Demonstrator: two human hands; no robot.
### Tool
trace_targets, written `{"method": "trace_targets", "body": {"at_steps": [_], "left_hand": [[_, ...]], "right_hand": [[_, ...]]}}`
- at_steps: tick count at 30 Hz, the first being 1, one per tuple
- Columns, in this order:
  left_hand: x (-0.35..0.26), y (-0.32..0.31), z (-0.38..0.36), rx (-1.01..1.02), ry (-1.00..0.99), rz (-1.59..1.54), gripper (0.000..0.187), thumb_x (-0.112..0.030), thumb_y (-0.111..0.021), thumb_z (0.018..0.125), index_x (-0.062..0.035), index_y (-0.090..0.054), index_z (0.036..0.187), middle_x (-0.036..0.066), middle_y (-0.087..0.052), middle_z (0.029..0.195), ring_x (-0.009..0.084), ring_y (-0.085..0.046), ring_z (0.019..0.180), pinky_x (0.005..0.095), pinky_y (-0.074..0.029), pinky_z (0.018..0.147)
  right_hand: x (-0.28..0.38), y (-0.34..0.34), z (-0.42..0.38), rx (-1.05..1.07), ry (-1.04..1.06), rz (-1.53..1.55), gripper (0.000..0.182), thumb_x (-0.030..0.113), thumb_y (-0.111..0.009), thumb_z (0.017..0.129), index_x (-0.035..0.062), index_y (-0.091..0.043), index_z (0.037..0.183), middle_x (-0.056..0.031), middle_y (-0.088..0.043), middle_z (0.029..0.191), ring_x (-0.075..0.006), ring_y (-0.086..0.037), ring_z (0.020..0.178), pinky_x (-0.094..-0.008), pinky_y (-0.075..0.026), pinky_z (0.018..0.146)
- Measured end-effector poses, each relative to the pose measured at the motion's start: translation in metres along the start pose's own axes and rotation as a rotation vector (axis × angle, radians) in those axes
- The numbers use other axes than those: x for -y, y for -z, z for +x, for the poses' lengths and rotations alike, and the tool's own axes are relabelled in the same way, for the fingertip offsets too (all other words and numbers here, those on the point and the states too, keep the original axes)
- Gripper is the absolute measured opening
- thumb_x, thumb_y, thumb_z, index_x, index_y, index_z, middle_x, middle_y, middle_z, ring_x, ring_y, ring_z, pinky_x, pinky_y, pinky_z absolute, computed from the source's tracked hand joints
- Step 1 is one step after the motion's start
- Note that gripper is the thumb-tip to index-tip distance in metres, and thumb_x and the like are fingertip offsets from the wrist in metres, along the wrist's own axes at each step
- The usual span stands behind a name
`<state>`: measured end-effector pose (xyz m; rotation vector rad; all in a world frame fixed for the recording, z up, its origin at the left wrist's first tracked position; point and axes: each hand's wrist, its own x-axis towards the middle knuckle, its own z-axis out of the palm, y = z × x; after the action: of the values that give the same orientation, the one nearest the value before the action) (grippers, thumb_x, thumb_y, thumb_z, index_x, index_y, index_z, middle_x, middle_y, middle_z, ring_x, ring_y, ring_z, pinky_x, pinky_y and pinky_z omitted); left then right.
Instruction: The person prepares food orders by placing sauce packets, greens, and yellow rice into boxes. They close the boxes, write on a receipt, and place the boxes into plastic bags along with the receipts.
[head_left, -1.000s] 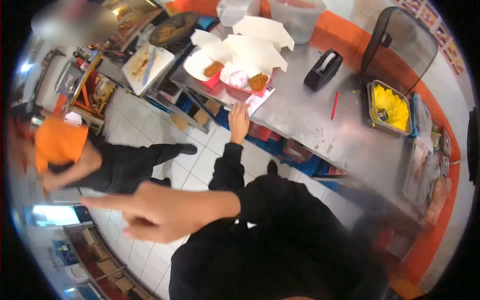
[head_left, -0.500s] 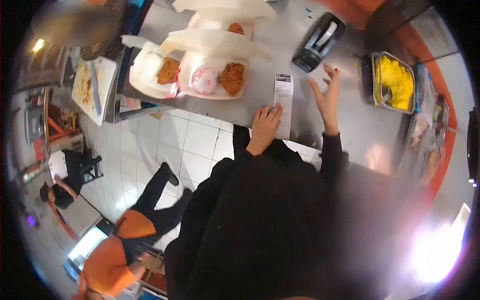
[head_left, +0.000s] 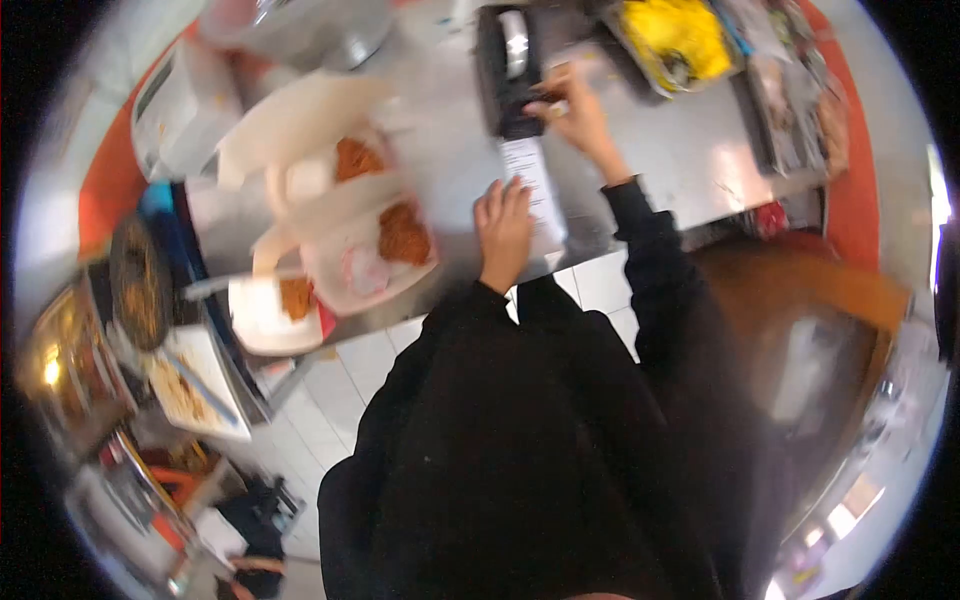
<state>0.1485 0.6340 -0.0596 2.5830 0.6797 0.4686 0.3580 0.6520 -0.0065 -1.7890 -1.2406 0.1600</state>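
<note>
My left hand lies with its fingers out flat on the left edge of a long printed receipt on the steel counter. At the receipt's far end stands a black tape dispenser with a pale roll in its top. My right hand is at the dispenser's near right corner, thumb and fingers pinched together. What is between those fingertips is too small to make out. Left of my hands are open paper food boxes holding fried pieces and a paper-wrapped bundle.
A metal tray of yellow shredded food stands at the back right, with a tray of plastic bags beside it. Clear tubs are at the back left. A knife rests on a white board at lower left.
The view has turned, so the food boxes sit lower left. My right hand has closed from spread fingers to a pinch at the dispenser. A person in orange is out of view.
</note>
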Motion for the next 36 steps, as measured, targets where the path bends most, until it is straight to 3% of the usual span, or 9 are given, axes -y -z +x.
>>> {"method": "trace_targets", "body": {"at_steps": [3,5,9,11,13,15,19,26,36], "left_hand": [[-0.003,-0.002,0.005,0.013,-0.026,0.047,0.045,-0.019,-0.063,0.068,-0.0069,-0.051,0.11,0.006,-0.044,0.122,0.0283,-0.036,0.116,0.0423,-0.029,0.093],[-0.01,0.009,0.013,0.074,0.003,0.059,0.044,-0.018,-0.062,0.071,-0.0079,-0.05,0.112,0.005,-0.042,0.125,0.0283,-0.035,0.116,0.0439,-0.027,0.095],[-0.007,0.016,0.022,0.241,0.019,-0.047,0.034,-0.02,-0.059,0.074,-0.0057,-0.053,0.105,0.011,-0.045,0.121,0.0308,-0.037,0.114,0.0452,-0.028,0.093],[-0.022,0.024,0.04,0.237,-0.015,-0.181,0.027,-0.019,-0.057,0.078,-0.0039,-0.055,0.1,0.015,-0.053,0.105,0.0331,-0.046,0.1,0.0416,-0.035,0.086],[-0.043,0.032,0.056,0.284,-0.013,-0.283,0.022,-0.019,-0.058,0.078,-0.0032,-0.056,0.094,0.014,-0.055,0.096,0.0319,-0.049,0.093,0.0399,-0.037,0.081],[-0.078,0.034,0.078,0.317,-0.007,-0.393,0.019,-0.018,-0.058,0.078,-0.0025,-0.057,0.088,0.014,-0.057,0.087,0.0306,-0.052,0.086,0.0382,-0.039,0.076],[-0.169,0.006,0.123,0.311,0.046,-0.426,0.015,-0.014,-0.061,0.077,-0.0007,-0.057,0.071,0.012,-0.057,0.071,0.0276,-0.054,0.071,0.0361,-0.04,0.065],[-0.311,-0.082,0.191,0.245,0.143,-0.581,0.013,-0.012,-0.064,0.075,0.0,-0.058,0.073,0.011,-0.059,0.074,0.0249,-0.057,0.071,0.033,-0.042,0.067],[-0.351,-0.126,0.276,0.096,0.013,-0.531,0.01,-0.007,-0.06,0.078,0.0034,-0.059,0.076,0.009,-0.061,0.074,0.0153,-0.055,0.07,0.0269,-0.043,0.068]], "right_hand": [[0.028,0.001,-0.022,-0.047,0.091,-0.045,0.032,0.009,-0.073,0.064,0.0059,-0.053,0.089,-0.0088,-0.055,0.089,-0.0261,-0.058,0.081,-0.0333,-0.047,0.07],[0.013,-0.016,-0.036,-0.088,-0.094,0.194,0.032,0.007,-0.071,0.063,0.0051,-0.051,0.089,-0.0108,-0.059,0.087,-0.0288,-0.059,0.083,-0.034,-0.046,0.071],[0.021,0.013,-0.048,0.005,-0.128,0.166,0.044,0.014,-0.068,0.07,0.0005,-0.044,0.105,-0.0159,-0.056,0.1,-0.0301,-0.056,0.094,-0.0342,-0.045,0.081],[0.008,0.058,-0.067,-0.147,-0.055,0.179,0.035,0.015,-0.069,0.072,0.0001,-0.051,0.098,-0.0139,-0.059,0.092,-0.0276,-0.059,0.085,-0.0327,-0.047,0.073],[-0.012,0.109,-0.095,-0.007,-0.371,0.092,0.022,0.015,-0.067,0.074,-0.0001,-0.057,0.087,-0.0111,-0.061,0.079,-0.0214,-0.06,0.073,-0.0287,-0.047,0.067],[-0.029,0.163,-0.12,-0.264,-0.433,0.213,0.009,0.009,-0.061,0.078,0.0011,-0.059,0.082,-0.0092,-0.062,0.074,-0.0107,-0.058,0.066,-0.0259,-0.047,0.062],[-0.103,0.27,-0.154,-0.47,-0.586,0.174,0.009,0.008,-0.057,0.081,0.0036,-0.064,0.085,-0.0092,-0.066,0.079,-0.0154,-0.063,0.072,-0.0265,-0.049,0.065],[-0.168,0.446,-0.149,-0.406,-0.619,0.045,0.012,0.008,-0.062,0.076,0.0007,-0.064,0.085,-0.0104,-0.065,0.077,-0.0146,-0.063,0.066,-0.0257,-0.048,0.059],[-0.186,0.599,-0.204,-0.937,-0.74,-0.331,0.009,0.008,-0.062,0.076,0.0007,-0.064,0.082,-0.0059,-0.063,0.07,-0.0056,-0.054,0.06,-0.0202,-0.042,0.054]]}}
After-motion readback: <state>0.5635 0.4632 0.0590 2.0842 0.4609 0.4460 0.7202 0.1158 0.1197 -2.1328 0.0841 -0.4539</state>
